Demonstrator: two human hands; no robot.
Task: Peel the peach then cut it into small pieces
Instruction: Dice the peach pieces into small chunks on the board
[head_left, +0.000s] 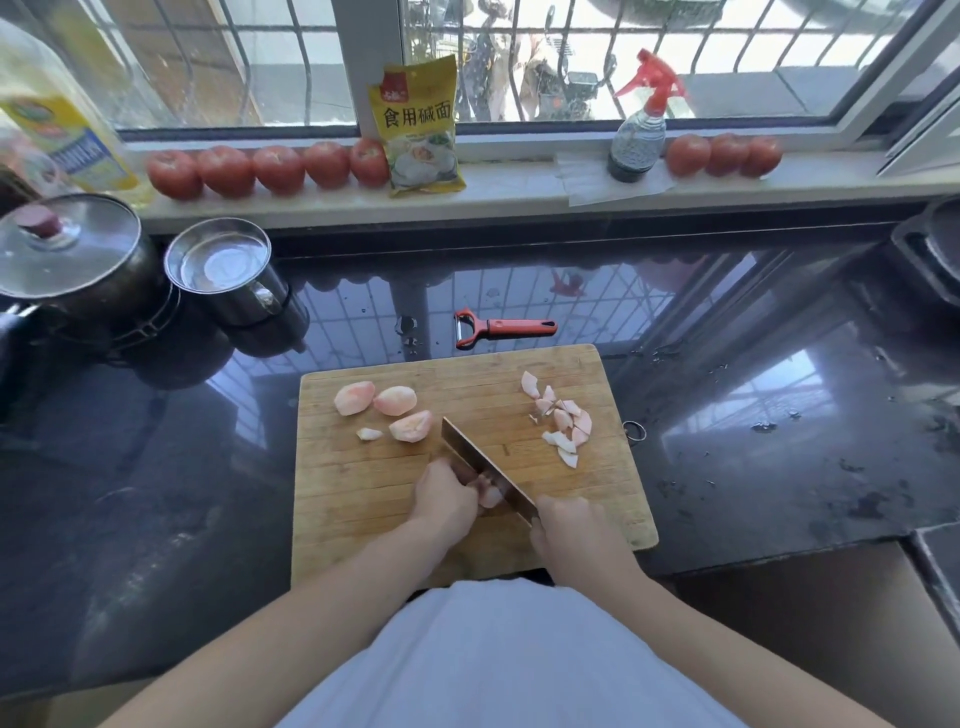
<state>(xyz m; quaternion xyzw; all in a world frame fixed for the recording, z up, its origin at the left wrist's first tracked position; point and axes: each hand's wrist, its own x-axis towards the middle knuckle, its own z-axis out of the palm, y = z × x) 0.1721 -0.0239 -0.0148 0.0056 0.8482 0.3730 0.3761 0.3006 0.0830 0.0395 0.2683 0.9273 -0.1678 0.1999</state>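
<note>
Left hand (444, 496), fingers curled, holds a peeled peach piece (490, 493) down on the bamboo cutting board (374, 483); right hand (569, 525) grips the handle of a cleaver (485, 467), its blade set against that piece. Three larger peeled peach chunks (387, 408) lie at the board's far left, and a cluster of small cut pieces (563, 423) at its far right. Beyond the board, a red peeler (501, 327) rests on the dark countertop (156, 467).
</note>
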